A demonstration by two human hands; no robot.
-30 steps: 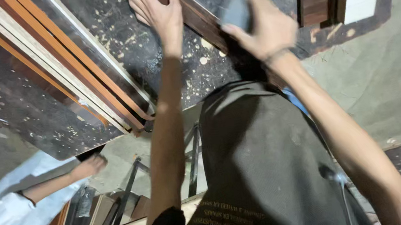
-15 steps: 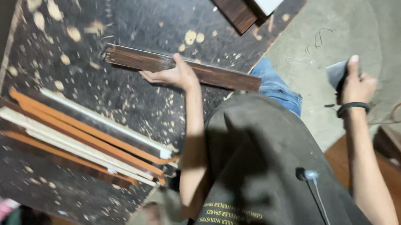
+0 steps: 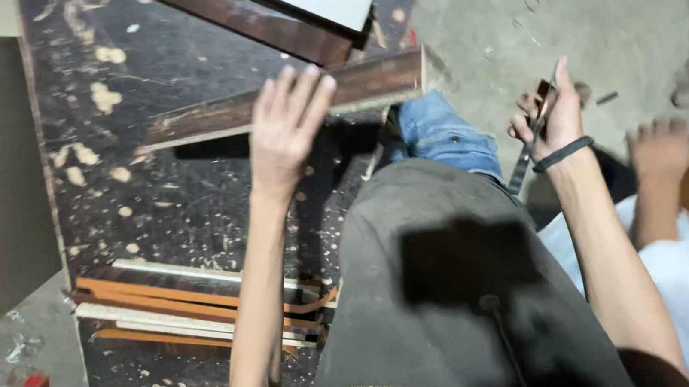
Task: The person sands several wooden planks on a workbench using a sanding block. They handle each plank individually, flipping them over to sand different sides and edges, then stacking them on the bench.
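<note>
— What's the left hand [image 3: 285,131] doing?

— It lies flat, fingers spread wide, pressing on a dark wooden strip [image 3: 367,85] that rests across the sawdust-speckled black worktable [image 3: 112,203]. It grips nothing, only bears down on the strip near the table's far edge.

— And the right hand [image 3: 550,118]?

— It is off the table, above the concrete floor [image 3: 583,11], curled around a thin dark metal blade-like tool [image 3: 530,151] (blurred, so its exact kind is hard to tell). A black band sits on that wrist.

— Anything else about?

— A stack of orange and pale laminate strips [image 3: 193,301] lies on the near part of the table, well apart from the pressed strip. Another person's hand [image 3: 660,151], in a white sleeve, rests on a brown board at the right.
</note>
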